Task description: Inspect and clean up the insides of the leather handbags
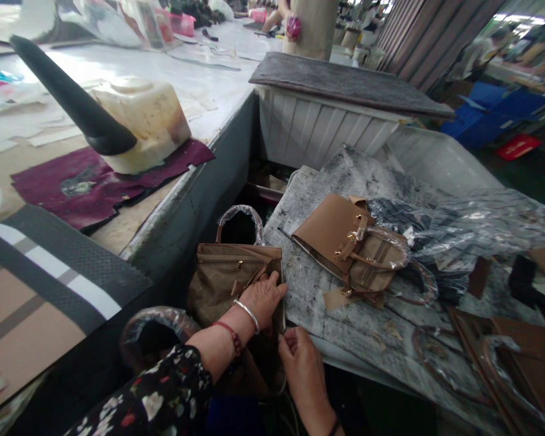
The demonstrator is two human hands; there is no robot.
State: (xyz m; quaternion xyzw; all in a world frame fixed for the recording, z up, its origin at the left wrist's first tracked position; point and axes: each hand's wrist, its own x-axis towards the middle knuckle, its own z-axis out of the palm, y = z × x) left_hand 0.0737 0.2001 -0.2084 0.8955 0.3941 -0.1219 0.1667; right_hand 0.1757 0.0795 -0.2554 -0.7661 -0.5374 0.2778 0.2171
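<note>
A brown handbag, with a zipped fabric face and plastic-wrapped handles, sits low between the two work surfaces. Over its right side lies my left hand, fingers bent round the edge and gripping it. Just below, my right hand is closed in a pinch at the bag's lower right edge; the fingertips partly hide what is between them. One wrapped handle stands up behind the bag, and another handle lies near my left forearm. The bag's lower part is in shadow.
Another tan handbag lies on the worn grey board at right, beside clear plastic wrap. More brown bag pieces are at lower right. On the left table, a glue container with a black-handled tool stands on maroon material.
</note>
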